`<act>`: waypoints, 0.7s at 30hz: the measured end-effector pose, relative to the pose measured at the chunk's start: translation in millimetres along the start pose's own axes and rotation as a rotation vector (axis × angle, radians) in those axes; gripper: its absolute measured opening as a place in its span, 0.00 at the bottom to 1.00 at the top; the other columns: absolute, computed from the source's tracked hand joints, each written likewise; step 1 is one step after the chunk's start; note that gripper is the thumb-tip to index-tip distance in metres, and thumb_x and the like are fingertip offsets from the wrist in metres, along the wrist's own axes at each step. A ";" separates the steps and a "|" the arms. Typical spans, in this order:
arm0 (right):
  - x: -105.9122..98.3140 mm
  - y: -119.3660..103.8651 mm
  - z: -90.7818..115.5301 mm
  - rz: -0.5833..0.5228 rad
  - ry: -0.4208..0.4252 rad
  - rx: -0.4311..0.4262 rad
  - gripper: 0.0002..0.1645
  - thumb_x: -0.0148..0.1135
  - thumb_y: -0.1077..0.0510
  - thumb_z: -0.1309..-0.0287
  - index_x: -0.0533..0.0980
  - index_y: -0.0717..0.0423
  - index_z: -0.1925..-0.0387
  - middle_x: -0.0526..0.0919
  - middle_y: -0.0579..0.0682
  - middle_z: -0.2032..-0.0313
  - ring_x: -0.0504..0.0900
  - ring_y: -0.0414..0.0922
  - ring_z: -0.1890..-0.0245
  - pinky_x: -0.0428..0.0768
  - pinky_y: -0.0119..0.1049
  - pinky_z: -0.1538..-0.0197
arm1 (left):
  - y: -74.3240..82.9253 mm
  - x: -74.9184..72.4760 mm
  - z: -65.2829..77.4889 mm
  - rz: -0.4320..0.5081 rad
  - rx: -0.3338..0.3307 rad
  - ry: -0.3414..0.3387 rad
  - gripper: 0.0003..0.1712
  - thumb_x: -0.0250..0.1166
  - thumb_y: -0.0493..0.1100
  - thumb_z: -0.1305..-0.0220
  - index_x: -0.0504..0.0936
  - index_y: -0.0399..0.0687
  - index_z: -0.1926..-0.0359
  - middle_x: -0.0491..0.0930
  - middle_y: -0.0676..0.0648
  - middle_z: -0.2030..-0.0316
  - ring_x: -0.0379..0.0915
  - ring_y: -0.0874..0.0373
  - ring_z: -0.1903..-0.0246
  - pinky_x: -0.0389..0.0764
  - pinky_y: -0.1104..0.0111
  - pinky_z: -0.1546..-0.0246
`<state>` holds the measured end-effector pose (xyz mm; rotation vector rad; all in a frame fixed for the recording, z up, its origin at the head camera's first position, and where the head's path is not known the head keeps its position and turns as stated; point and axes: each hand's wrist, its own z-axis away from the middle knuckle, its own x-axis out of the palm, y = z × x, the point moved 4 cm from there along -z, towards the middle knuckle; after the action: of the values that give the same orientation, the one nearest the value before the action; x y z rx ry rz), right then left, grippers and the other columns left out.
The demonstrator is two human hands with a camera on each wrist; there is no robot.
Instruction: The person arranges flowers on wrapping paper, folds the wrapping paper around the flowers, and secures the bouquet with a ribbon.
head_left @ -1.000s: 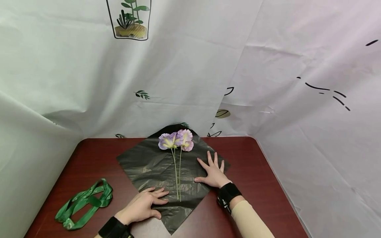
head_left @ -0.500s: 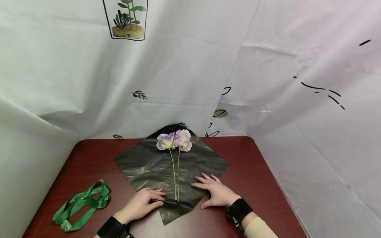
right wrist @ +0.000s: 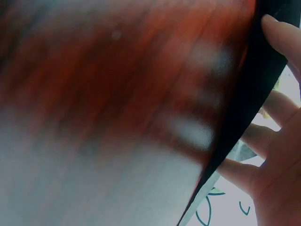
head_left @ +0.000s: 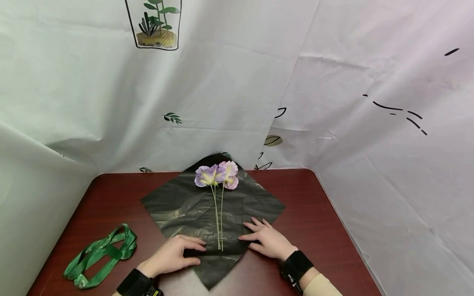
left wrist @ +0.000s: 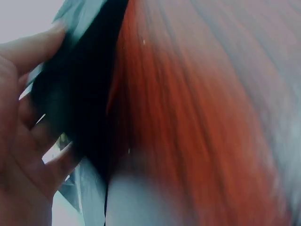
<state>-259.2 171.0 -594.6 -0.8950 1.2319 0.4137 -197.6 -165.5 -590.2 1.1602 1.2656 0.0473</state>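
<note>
A thin, creased black sheet [head_left: 177, 222] lies like a diamond on the table, its far corner reaching the back curtain. On it rest several artificial flowers [head_left: 216, 174] with purple and pink petals, their thin stems [head_left: 218, 222] pointing towards me. My left hand [head_left: 174, 255] rests on the sheet's lower left edge, fingers loosely bent and thumb apart. At the lower right edge, my right hand [head_left: 272, 241] touches the sheet with fingers spread. In both wrist views, fingers and thumb lie along the dark sheet [left wrist: 89, 89] without closing on it.
A looped green ribbon [head_left: 122, 248] lies on the dark red table [head_left: 307, 205], left of my left hand. White printed curtains [head_left: 229, 82] stand behind the table and along both sides.
My right hand has drawn back from the sheet's right part to its lower right edge. My left hand shifted only slightly. The near corner bent up briefly, then lay back down. Flowers stayed put.
</note>
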 end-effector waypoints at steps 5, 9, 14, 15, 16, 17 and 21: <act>0.3 0.0 0.1 -0.038 0.019 -0.010 0.18 0.64 0.50 0.16 0.88 0.34 0.33 0.73 0.58 0.21 0.63 0.68 0.17 0.63 0.75 0.23 | 3.6 -2.5 5.9 -0.074 0.011 -0.135 0.50 0.83 0.65 0.41 0.80 0.57 0.21 0.72 0.45 0.20 0.60 0.36 0.18 0.64 0.29 0.27; 0.1 1.1 1.0 -0.095 0.032 0.005 0.17 0.64 0.49 0.17 0.89 0.33 0.35 0.74 0.59 0.21 0.62 0.68 0.17 0.61 0.76 0.22 | 4.8 -2.9 7.6 -0.100 0.033 -0.154 0.55 0.87 0.53 0.41 0.73 0.55 0.16 0.66 0.42 0.16 0.53 0.34 0.16 0.55 0.23 0.27; -2.3 0.9 0.9 -0.160 0.054 0.014 0.16 0.64 0.48 0.17 0.90 0.36 0.37 0.76 0.59 0.23 0.63 0.69 0.18 0.59 0.78 0.23 | 3.6 -0.4 7.6 -0.134 0.045 -0.152 0.47 0.77 0.34 0.36 0.74 0.53 0.17 0.68 0.44 0.17 0.56 0.38 0.16 0.55 0.26 0.25; -3.1 0.9 0.8 -0.173 0.061 0.017 0.16 0.64 0.48 0.16 0.90 0.36 0.37 0.77 0.59 0.24 0.63 0.69 0.18 0.59 0.78 0.23 | 3.2 0.0 7.4 -0.140 0.041 -0.148 0.43 0.74 0.34 0.34 0.76 0.52 0.19 0.70 0.45 0.18 0.58 0.40 0.16 0.56 0.27 0.25; -4.2 0.9 0.8 -0.185 0.068 0.020 0.16 0.63 0.48 0.16 0.91 0.37 0.38 0.78 0.59 0.24 0.63 0.69 0.18 0.59 0.78 0.23 | 3.1 0.0 7.4 -0.147 0.039 -0.143 0.39 0.73 0.35 0.32 0.78 0.52 0.20 0.71 0.46 0.19 0.59 0.41 0.17 0.58 0.28 0.25; -4.8 1.2 0.8 -0.196 0.068 0.030 0.16 0.63 0.49 0.17 0.91 0.37 0.38 0.78 0.58 0.24 0.63 0.69 0.18 0.58 0.77 0.22 | 3.0 0.0 7.4 -0.155 0.035 -0.136 0.36 0.71 0.37 0.29 0.80 0.51 0.22 0.73 0.46 0.20 0.61 0.42 0.17 0.59 0.29 0.24; -6.1 1.6 0.5 -0.194 0.065 0.054 0.16 0.65 0.50 0.18 0.91 0.37 0.39 0.80 0.55 0.25 0.64 0.67 0.18 0.59 0.75 0.21 | 2.9 -1.0 7.5 -0.161 0.021 -0.098 0.30 0.69 0.41 0.25 0.83 0.51 0.24 0.77 0.48 0.23 0.65 0.44 0.19 0.63 0.31 0.25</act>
<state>-261.9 173.5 -589.5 -0.9779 1.1971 0.1977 -190.8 -169.5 -588.6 1.0624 1.2706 -0.1418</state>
